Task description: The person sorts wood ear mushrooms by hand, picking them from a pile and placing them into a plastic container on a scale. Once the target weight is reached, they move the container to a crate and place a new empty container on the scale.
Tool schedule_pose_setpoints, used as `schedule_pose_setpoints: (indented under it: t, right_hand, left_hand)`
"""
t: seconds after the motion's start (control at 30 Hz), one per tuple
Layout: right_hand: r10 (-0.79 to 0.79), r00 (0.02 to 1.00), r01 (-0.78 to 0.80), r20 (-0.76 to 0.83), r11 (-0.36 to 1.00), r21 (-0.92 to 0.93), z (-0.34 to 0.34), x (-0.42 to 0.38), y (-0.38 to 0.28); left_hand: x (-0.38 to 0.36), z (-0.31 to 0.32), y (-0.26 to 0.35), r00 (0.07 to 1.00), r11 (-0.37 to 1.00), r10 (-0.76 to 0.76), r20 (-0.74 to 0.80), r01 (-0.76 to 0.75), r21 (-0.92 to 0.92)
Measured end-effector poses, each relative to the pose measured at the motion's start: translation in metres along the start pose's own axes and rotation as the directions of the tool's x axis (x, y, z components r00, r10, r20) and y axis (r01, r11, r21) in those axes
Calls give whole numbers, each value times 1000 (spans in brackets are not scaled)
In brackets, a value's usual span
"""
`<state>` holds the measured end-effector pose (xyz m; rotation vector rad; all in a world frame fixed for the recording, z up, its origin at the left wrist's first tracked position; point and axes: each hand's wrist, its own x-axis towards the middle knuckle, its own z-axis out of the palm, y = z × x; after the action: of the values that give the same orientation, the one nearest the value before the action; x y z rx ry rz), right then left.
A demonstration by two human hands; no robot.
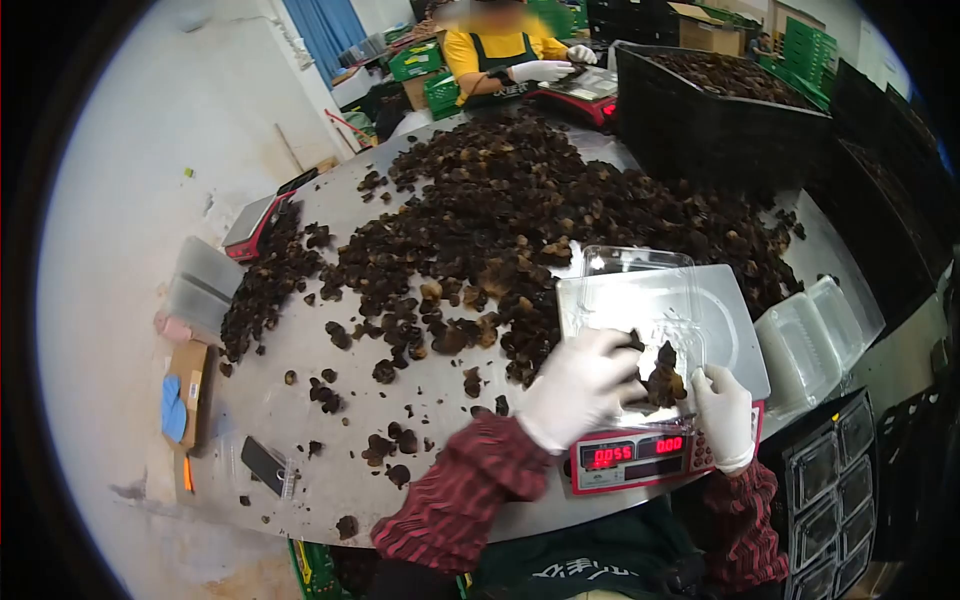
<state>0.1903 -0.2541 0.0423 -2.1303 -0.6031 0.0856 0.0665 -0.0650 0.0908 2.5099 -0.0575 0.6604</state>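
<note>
A red and white digital scale (737,335) stands in front of me, its red digits reading 0.055 and 0.00. On its plate lies an open clear plastic box (640,262) with a few dark wood ear mushrooms (664,380) at its near end. My left hand (580,390), in a white glove and slightly blurred, is over the box with fingers curled around dark mushroom pieces. My right hand (725,415), also gloved, pinches the near right rim of the box.
A large heap of wood ear mushrooms (500,200) covers the table's middle. Stacked clear boxes (815,340) stand right of the scale. A big black crate (715,130) stands at the back right. Across the table, a gloved person (500,60) works at another scale (580,95). A phone (264,464) lies left.
</note>
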Motion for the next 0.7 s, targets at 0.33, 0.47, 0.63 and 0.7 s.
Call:
schedule_pose_setpoints:
  t: [0.33,0.47,0.63,0.7]
  right_hand:
    - [221,968,-238,122,959,155,-15,4,-27]
    - [322,940,-341,113,899,274,-6,4,-17]
    - [338,939,-340,63,886,314,-6,10,-10]
    - [367,928,-367,63,872,325,-7,13,-8]
  left_hand:
    - [27,4,-115,952,972,-228,-206,236,14]
    - [10,26,-194,886,852,-451,-112,464,242]
    - [-42,33,-183,918,907,-388,81,365,209]
    - [-69,22,-160,915,910,-380,135,343,234]
